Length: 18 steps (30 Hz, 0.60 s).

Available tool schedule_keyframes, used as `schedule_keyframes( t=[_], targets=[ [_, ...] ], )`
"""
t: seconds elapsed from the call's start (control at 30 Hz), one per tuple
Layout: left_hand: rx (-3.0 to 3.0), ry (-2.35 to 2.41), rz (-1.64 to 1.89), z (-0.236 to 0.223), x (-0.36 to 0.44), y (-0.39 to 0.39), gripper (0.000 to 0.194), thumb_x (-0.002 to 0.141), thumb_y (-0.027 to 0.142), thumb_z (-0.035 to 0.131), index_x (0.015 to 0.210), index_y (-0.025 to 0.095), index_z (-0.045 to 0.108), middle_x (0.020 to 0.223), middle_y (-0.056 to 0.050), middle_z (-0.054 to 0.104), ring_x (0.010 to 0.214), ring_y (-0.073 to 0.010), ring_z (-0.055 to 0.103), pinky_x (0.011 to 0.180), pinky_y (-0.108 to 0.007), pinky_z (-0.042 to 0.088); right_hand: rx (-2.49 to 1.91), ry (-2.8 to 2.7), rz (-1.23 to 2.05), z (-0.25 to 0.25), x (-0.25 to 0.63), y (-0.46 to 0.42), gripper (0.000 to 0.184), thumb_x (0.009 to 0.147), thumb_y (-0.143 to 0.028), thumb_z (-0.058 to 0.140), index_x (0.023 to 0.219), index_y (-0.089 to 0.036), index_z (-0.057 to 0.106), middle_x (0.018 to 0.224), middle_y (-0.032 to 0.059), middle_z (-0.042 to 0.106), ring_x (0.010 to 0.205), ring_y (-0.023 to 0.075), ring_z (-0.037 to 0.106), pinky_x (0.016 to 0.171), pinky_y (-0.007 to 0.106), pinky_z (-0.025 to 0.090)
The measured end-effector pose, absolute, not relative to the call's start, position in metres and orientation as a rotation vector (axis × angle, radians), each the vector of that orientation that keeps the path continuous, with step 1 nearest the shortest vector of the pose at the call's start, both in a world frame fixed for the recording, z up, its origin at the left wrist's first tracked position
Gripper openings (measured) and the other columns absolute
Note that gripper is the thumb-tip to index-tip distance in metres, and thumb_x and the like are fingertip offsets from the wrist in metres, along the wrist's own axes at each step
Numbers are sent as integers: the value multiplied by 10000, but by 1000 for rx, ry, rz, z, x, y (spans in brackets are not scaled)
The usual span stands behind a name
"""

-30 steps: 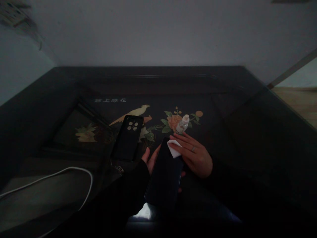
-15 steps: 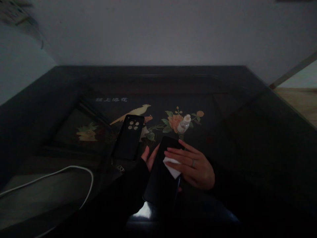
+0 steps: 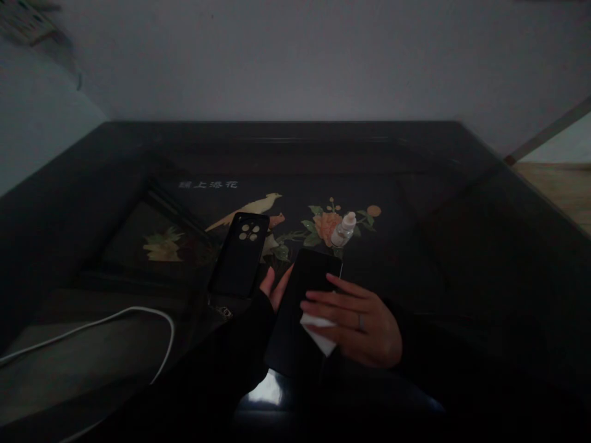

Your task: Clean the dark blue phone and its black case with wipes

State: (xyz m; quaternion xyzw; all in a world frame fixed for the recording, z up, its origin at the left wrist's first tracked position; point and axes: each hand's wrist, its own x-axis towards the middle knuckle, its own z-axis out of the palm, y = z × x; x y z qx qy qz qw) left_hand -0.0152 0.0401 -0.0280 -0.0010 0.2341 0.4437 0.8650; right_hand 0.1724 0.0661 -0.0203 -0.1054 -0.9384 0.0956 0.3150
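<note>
A dark smartphone [image 3: 295,332] is tilted in my left hand [image 3: 276,287], which grips it from the left side and beneath; most of those fingers are hidden behind it. My right hand [image 3: 357,323], with a ring on one finger, presses a folded white wipe [image 3: 321,337] flat against the phone's face. Left of the phone, a black phone case [image 3: 240,258] with round camera cutouts lies on the dark table, a small charm [image 3: 225,312] at its lower corner. Beyond the phone stands a small clear bottle [image 3: 343,230] with a pale cap.
The glossy black table [image 3: 443,246] bears a bird and flower picture. A white cable [image 3: 115,315] loops across its left side. A pale wall [image 3: 286,61] rises behind the far edge. Light reflects near the front. The scene is dim.
My right hand and the wipe have slid down the phone, toward me and slightly left. The phone has shifted slightly. Case and bottle stay where they were.
</note>
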Motion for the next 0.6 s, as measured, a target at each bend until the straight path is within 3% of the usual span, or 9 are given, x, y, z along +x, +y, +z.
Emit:
schedule_keyframes(
  t=[0.13, 0.3, 0.47, 0.6],
  targets=[
    [55, 464, 725, -21, -16, 42, 687, 765, 638, 248, 1339, 393, -39, 1186, -135, 521, 1016, -425, 512, 779, -593, 332, -623, -2390, 264, -23, 180, 79, 386, 807, -83, 362, 1174, -107, 483, 1247, 124, 499, 1225, 201, 374, 999, 484, 321],
    [6, 453, 777, -22, -14, 43, 637, 796, 600, 188, 1345, 363, -33, 1142, -123, 542, 928, -402, 562, 717, -579, 360, -489, -2417, 306, -24, 181, 80, 392, 822, -112, 343, 1185, -151, 482, 1241, 82, 513, 1224, 201, 376, 1009, 503, 293],
    [132, 364, 658, -24, -13, 42, 665, 757, 664, 152, 1323, 392, -66, 1142, -183, 533, 1004, -373, 541, 791, -567, 306, -719, -2335, 281, -22, 186, 86, 422, 806, -56, 334, 1192, -150, 474, 1257, 100, 494, 1230, 187, 369, 1010, 496, 296],
    [-41, 601, 806, -16, -8, 44, 610, 794, 612, 130, 1346, 359, 60, 1039, -112, 601, 827, -348, 608, 721, -569, 354, -451, -2445, 265, -19, 178, 74, 338, 833, -105, 345, 1114, -126, 533, 1191, 92, 555, 1201, 200, 409, 1013, 529, 270]
  ],
)
